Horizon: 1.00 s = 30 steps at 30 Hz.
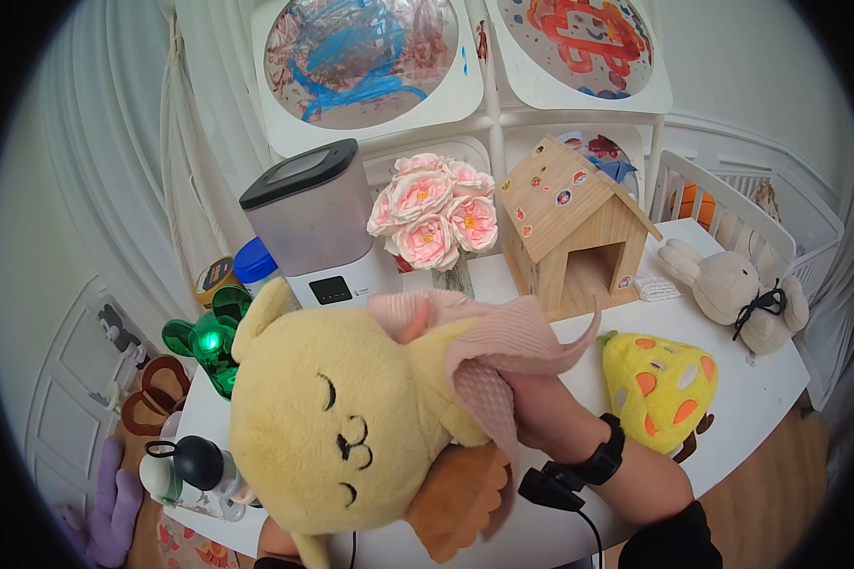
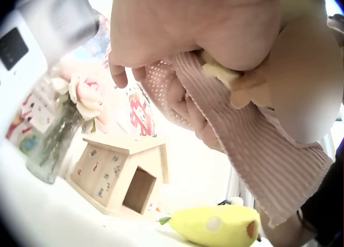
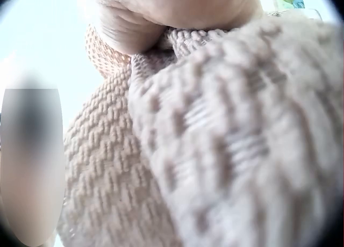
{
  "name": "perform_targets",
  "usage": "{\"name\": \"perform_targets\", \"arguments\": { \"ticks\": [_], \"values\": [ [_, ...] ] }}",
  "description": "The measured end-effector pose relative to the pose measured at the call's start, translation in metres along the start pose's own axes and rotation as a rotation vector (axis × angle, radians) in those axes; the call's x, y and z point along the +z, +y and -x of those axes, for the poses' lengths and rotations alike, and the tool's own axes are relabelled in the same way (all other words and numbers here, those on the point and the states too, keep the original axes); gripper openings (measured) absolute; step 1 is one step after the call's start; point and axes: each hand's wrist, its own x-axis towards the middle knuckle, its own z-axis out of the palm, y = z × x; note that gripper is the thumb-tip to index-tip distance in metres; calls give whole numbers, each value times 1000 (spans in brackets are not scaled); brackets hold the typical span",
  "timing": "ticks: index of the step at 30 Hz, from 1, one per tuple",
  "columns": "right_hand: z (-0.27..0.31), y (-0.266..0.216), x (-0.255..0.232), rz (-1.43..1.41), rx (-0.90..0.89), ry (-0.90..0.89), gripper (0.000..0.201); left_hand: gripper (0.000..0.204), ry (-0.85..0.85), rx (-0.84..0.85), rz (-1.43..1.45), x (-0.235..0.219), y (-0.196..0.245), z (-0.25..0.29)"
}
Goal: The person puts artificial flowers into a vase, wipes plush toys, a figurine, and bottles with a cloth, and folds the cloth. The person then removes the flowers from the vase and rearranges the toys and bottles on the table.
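A yellow plush toy (image 1: 313,417) with stitched closed eyes and a brown scalloped piece (image 1: 460,498) is held up tilted over the table. A pink textured cloth (image 1: 503,351) lies around its body. My right hand (image 1: 546,412) grips the cloth at the toy's right side; the cloth's weave (image 3: 231,134) fills much of the right wrist view. Behind the toy, my left hand (image 2: 199,27) holds it from the far side, mostly hidden in the head view. In the left wrist view the right hand's fingers (image 2: 188,110) are curled over the cloth.
On the white table (image 1: 579,332) stand a wooden toy house (image 1: 565,228), pink flowers (image 1: 432,213) in a vase and a grey-lidded dispenser (image 1: 318,218). A yellow spotted plush (image 1: 659,389) and a plush bunny (image 1: 740,294) lie right. A green shiny figure (image 1: 209,337) and a black-capped bottle (image 1: 199,463) stand left.
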Motion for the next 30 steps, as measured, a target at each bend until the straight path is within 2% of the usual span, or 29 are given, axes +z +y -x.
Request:
{"name": "perform_targets", "arguments": {
  "ticks": [1, 2, 4, 8, 10, 14, 17, 18, 19, 21, 22, 24, 25, 29, 30],
  "values": [
    [-2, 3, 0, 8, -102, -11, 50, 57, 0, -7, -3, -2, 0, 0],
    [1, 5, 0, 7, -104, -11, 50, 57, 1, -15, -5, -3, 0, 0],
    [9, 6, 0, 15, -399, 206, 53, 57, -2, -32, -8, -7, 1, 0],
    [10, 2, -3, 93, -417, 162, 52, 58, -16, -60, -15, 3, 1, -4],
    [9, 2, -4, 141, -420, 127, 52, 60, -277, -19, -168, 10, 3, 1],
    [6, 2, -7, 238, -414, 53, 52, 64, -353, 20, 48, 6, 6, 13],
    [4, 2, -8, 308, -413, 1, 52, 70, -329, -10, -73, 23, 25, 19],
    [3, 1, -7, 333, -415, -19, 51, 76, -207, -20, -265, 16, 24, 17],
    [1, -1, -6, 360, -416, -41, 51, 76, -207, -16, -265, 10, 22, 17],
    [-4, -4, -6, 414, -418, -88, 51, 73, -7, 120, -790, -4, 16, 16],
    [-6, -5, -6, 437, -418, -107, 51, 70, 1, 221, -715, -15, 11, 14],
    [-7, -5, -7, 481, -413, -139, 51, 71, -2, 216, -725, -11, 16, 10],
    [-7, -6, -8, 505, -411, -154, 51, 71, -9, 218, -734, -36, 19, 35],
    [-10, -18, -5, 580, -415, -203, 51, 73, -37, 237, -773, -24, 26, 24],
    [-8, -26, 6, 695, -494, -171, 55, 73, -40, 240, -784, -23, 26, 25]
  ]
}}
